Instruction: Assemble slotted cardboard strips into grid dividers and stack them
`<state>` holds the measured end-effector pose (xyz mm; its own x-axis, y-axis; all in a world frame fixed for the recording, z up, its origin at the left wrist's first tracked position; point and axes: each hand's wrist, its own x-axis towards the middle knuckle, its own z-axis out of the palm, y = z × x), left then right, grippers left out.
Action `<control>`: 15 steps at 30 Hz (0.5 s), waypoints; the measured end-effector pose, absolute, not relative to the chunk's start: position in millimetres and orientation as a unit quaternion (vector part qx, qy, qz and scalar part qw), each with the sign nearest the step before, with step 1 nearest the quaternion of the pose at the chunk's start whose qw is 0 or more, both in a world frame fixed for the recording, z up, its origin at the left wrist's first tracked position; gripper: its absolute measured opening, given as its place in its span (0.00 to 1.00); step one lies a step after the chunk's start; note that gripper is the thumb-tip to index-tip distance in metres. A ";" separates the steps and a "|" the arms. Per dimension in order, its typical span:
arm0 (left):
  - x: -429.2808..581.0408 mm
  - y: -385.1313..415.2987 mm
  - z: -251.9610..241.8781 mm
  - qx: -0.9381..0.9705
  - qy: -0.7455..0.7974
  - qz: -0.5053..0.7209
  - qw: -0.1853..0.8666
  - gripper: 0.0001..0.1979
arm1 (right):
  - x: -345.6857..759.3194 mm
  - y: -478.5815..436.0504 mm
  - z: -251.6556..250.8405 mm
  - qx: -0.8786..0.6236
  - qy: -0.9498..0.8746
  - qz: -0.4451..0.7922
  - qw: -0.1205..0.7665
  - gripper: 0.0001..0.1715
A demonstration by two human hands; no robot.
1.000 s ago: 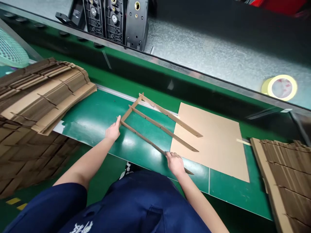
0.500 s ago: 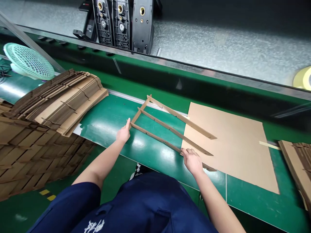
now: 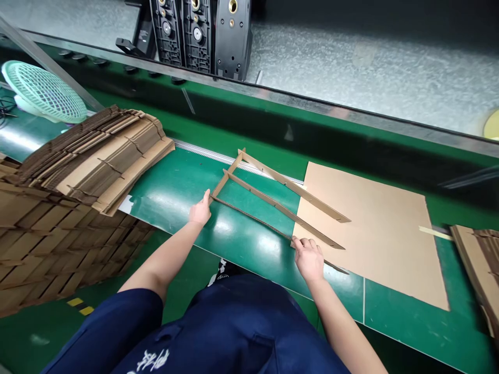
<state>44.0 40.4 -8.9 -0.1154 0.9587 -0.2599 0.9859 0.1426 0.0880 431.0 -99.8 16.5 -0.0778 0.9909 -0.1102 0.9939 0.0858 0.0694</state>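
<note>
Three long cardboard strips (image 3: 273, 205) run side by side, joined at their left ends to a short cardboard cross strip (image 3: 220, 184). My left hand (image 3: 200, 209) is closed on the near end of the cross strip, at its joint with the nearest long strip, thumb pointing up. Farther right, my right hand (image 3: 308, 255) grips the nearest long strip (image 3: 253, 218) between thumb and fingers. The right ends of the strips reach over a flat cardboard sheet (image 3: 374, 228) on the green bench (image 3: 171, 179).
Stacked cardboard strips (image 3: 113, 156) lie to the left, above a larger cardboard pile (image 3: 58, 249). More strips (image 3: 473, 259) are at the far right. A mint fan (image 3: 47, 91) stands at the back left. Black molded parts (image 3: 232, 41) stand behind the bench's raised edge.
The nearest long strip has tilted, now showing mostly its thin edge. Both hands keep their grip in nearly the same places. The view has shifted slightly.
</note>
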 end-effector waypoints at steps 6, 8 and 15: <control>45.7 42.4 -10.1 0.658 0.738 -0.077 0.129 0.39 | 427.0 -96.6 2.4 0.677 0.729 -0.048 0.090 0.19; 46.6 42.5 -7.2 0.660 0.735 -0.086 0.132 0.41 | 422.0 -97.9 1.9 0.689 0.717 -0.057 0.089 0.19; 46.4 28.2 5.5 0.682 0.724 -0.042 0.095 0.38 | 481.1 -120.2 14.8 0.743 0.662 -0.080 -0.052 0.23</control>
<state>46.4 28.2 5.5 -0.0525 0.9792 -0.1958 0.9954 0.0671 0.0683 481.1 -120.2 14.8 0.1101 0.9927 -0.0499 0.9759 -0.1175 -0.1839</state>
